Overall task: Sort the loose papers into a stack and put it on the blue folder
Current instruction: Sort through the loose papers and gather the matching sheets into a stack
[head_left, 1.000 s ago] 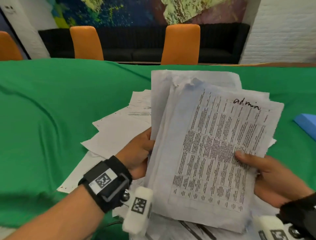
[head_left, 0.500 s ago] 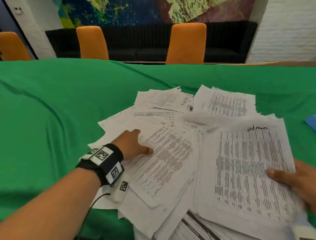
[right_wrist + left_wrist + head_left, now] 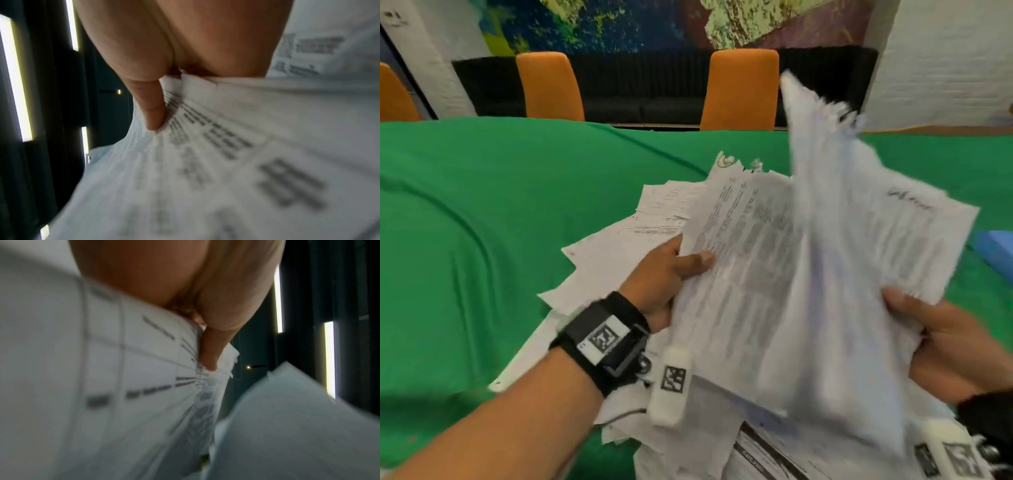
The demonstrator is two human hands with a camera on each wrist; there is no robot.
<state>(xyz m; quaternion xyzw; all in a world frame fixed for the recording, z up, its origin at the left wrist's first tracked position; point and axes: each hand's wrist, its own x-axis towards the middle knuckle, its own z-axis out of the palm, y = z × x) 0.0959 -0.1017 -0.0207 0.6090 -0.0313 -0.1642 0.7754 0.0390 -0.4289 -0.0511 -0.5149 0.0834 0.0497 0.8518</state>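
Half a second ago your left hand point(image 3: 664, 277) lay flat on the spread sheets and the bundle in your right hand point(image 3: 941, 346) sat low over the pile; now both hands are raised and each grips paper. Your left hand grasps a printed sheet point(image 3: 739, 260) by its left edge, thumb on top across the print, fingers hidden beneath; in the left wrist view the thumb point(image 3: 209, 350) presses down on the table of text. Your right hand grasps the stack point(image 3: 859, 274) at its right edge, thumb on the top page with the handwritten word near its far corner, and the right wrist view shows that thumb point(image 3: 152, 105) pinning the fanned pages. The stack's far end is blurred and stands up tilted, above the printed sheet. More loose papers point(image 3: 619, 246) lie scattered on the green tablecloth point(image 3: 482, 240) under and to the left of your hands, some overlapping near the bottom edge. The blue folder point(image 3: 996, 243) lies on the cloth at the far right, apart from the papers and only partly in view. Orange chairs point(image 3: 739, 89) stand behind the table.
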